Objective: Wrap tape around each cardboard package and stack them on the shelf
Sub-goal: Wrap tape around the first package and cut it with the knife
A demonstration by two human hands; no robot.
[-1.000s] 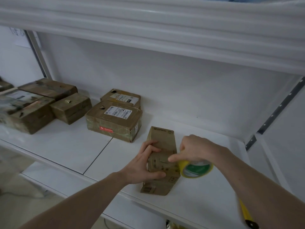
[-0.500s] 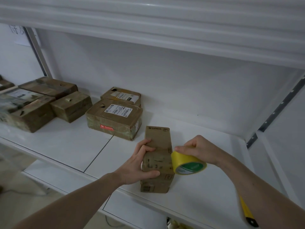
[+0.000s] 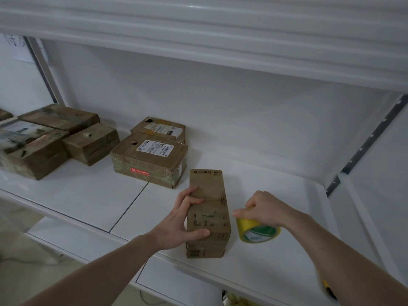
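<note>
Head view: white shelf (image 3: 88,195) spans the frame, holding all the cardboard packages. Centre, near the front edge: tall narrow SF Express box (image 3: 208,208), long side running away from the camera. Behind it to the left, two flatter taped boxes with white shipping labels, front labelled box (image 3: 150,160) and rear labelled box (image 3: 159,130), one directly behind the other, touching or nearly so. Far left: cluster of dark taped boxes (image 3: 44,138) packed close together; leftmost ones cut off by the frame edge, surfaces murky, labels unreadable.

Hidden/unclear: far side of the SF Express box not visible. Whether any tape strand runs from roll to box can't be made out. Yellow-and-black object (image 3: 329,290) at lower right is blurred and mostly behind the right forearm, can't identify. Stuff below the shelf at bottom centre too dim to read.

Grip: left hand (image 3: 183,219) is clamped on the SF Express box's left side, fingers curled over the top edge, thumb (image 3: 198,234) pressed across the near face. Right hand (image 3: 265,208) is closed over the top of the yellow tape roll (image 3: 257,231), which sits just right of the box, lower rim at or on the shelf surface; small gap between roll and box.
</note>
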